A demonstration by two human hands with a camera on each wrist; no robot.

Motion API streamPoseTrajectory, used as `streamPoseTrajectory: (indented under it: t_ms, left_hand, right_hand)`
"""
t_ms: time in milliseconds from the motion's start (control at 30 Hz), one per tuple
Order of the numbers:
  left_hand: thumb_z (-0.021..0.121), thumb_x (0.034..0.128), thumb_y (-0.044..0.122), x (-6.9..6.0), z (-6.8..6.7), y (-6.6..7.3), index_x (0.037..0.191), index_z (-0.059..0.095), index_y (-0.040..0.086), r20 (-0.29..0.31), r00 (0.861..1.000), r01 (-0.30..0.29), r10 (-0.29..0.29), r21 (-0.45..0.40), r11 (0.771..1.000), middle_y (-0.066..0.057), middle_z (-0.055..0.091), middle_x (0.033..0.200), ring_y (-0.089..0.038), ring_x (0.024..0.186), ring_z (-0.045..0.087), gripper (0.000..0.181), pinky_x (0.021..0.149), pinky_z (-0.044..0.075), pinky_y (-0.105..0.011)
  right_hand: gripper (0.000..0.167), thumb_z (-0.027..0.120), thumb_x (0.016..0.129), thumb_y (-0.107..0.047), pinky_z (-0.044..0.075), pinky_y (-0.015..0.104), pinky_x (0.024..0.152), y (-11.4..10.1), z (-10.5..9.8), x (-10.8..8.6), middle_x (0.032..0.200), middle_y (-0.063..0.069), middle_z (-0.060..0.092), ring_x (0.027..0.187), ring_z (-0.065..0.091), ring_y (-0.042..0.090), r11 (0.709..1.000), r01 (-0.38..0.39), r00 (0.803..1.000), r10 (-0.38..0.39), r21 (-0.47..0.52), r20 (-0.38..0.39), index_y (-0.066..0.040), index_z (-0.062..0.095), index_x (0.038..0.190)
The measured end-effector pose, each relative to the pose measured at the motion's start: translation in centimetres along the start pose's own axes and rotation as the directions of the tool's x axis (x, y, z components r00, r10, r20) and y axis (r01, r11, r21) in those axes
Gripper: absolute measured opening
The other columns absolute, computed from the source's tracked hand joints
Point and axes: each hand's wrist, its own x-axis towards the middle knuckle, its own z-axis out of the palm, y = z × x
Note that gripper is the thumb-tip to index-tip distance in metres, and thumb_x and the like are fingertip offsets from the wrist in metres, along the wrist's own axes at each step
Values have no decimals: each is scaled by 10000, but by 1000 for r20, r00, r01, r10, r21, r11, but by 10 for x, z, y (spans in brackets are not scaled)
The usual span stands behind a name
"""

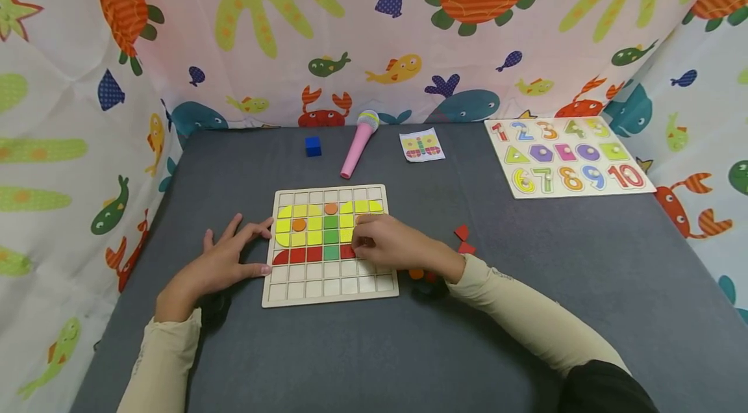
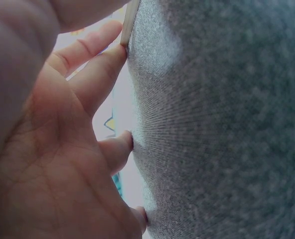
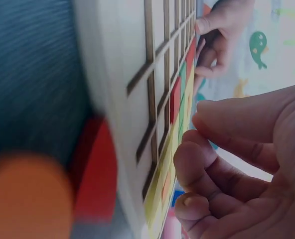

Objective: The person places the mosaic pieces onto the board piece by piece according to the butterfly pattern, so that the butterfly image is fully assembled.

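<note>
A wooden grid board (image 1: 314,289) lies on the table, its upper rows filled with yellow, green, red and orange tiles in a butterfly-like pattern. My left hand (image 1: 224,258) is spread at the board's left edge, thumb and fingertips touching it. Over the board's right side hovers my right hand (image 1: 388,243), fingers loosely curled beside a red tile (image 1: 347,251) in its cell. In the right wrist view, no piece shows between thumb and fingers. Loose red pieces (image 1: 465,248) and an orange round piece (image 1: 416,274) lie right of the board, partly beneath the right forearm.
Behind the board are a blue cube (image 1: 313,147), a pink toy microphone (image 1: 358,150) and a small pattern card (image 1: 422,145). A number and shape puzzle board (image 1: 584,191) lies at the back right. A printed sea-animal curtain (image 1: 362,23) surrounds the grey table (image 1: 526,237).
</note>
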Motion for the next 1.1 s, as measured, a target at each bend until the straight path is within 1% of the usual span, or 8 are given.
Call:
streamPoseTrajectory:
  t_ms: [100, 233, 367, 533, 667, 833, 933, 1100]
  left_hand:
    - [873, 914, 371, 0, 0, 0, 1368, 524, 149, 0, 1000, 2, -2, 5, 1000, -158, 247, 1753, -543, 1588, -94, 614, 1093, -226, -802]
    - [870, 917, 366, -1, -1, 1, 1372, 522, 145, 0, 1000, -3, 3, 2, 1000, -161, 242, 1754, -551, 1584, -94, 614, 1091, -230, -803]
    - [864, 923, 368, -1, -1, -1, 1377, 517, 141, 4, 1000, -5, 5, -4, 1000, -163, 225, 1758, -549, 1585, -101, 615, 1094, -233, -796]
    - [861, 922, 388, -2, 0, -2, 1387, 514, 129, 6, 1000, -6, 6, -10, 1000, -187, 217, 1755, -552, 1583, -106, 636, 1094, -239, -792]
    - [858, 925, 395, -2, -1, -2, 1394, 509, 132, 6, 1000, -7, 8, -15, 1000, -183, 215, 1757, -545, 1586, -105, 641, 1099, -239, -786]
    - [861, 923, 390, -2, -2, -2, 1393, 504, 131, 3, 1000, -24, 24, -12, 1000, -167, 224, 1759, -546, 1586, -98, 644, 1093, -233, -797]
    - [865, 921, 384, 0, -1, -2, 1390, 502, 133, 2, 1000, -19, 19, -7, 1000, -163, 229, 1758, -544, 1586, -103, 644, 1092, -234, -797]
    - [866, 922, 380, 0, 0, -3, 1385, 503, 138, 4, 1000, -6, 6, 2, 1000, -159, 227, 1759, -542, 1588, -102, 636, 1096, -231, -796]
  right_hand:
    - [19, 744, 1004, -76, 528, 264, 755, 5, -5, -12, 954, -18, 630, 848, 571, 142, 1000, -25, 999, 25, 19, -23, -71, 762, 1003]
    - [51, 769, 996, -76, 538, 262, 739, 12, -13, -30, 994, -19, 648, 840, 581, 129, 998, -52, 997, 54, 37, -51, -58, 772, 1044]
    - [122, 770, 997, -69, 544, 279, 724, 16, -22, -47, 1012, -14, 651, 826, 580, 112, 997, -70, 995, 73, 44, -64, -34, 763, 1113]
    - [213, 772, 992, -52, 559, 317, 745, 23, -32, -71, 1022, -13, 669, 850, 596, 105, 994, -98, 991, 101, 39, -86, -13, 755, 1200]
    - [245, 777, 984, -40, 542, 323, 730, 30, -40, -89, 998, -37, 662, 847, 590, 111, 989, -140, 983, 144, 41, -112, -20, 756, 1228]
    - [275, 786, 969, -25, 522, 322, 712, 42, -47, -110, 951, -63, 643, 841, 583, 120, 983, -178, 971, 182, 37, -155, -20, 751, 1242]
    - [284, 789, 964, -22, 511, 315, 705, 47, -52, -121, 943, -62, 629, 838, 579, 136, 980, -195, 968, 197, 33, -155, -23, 749, 1245]
    - [290, 796, 963, -39, 500, 324, 720, 54, -58, -137, 964, -23, 615, 859, 580, 174, 977, -212, 970, 213, 27, -112, -34, 751, 1249]
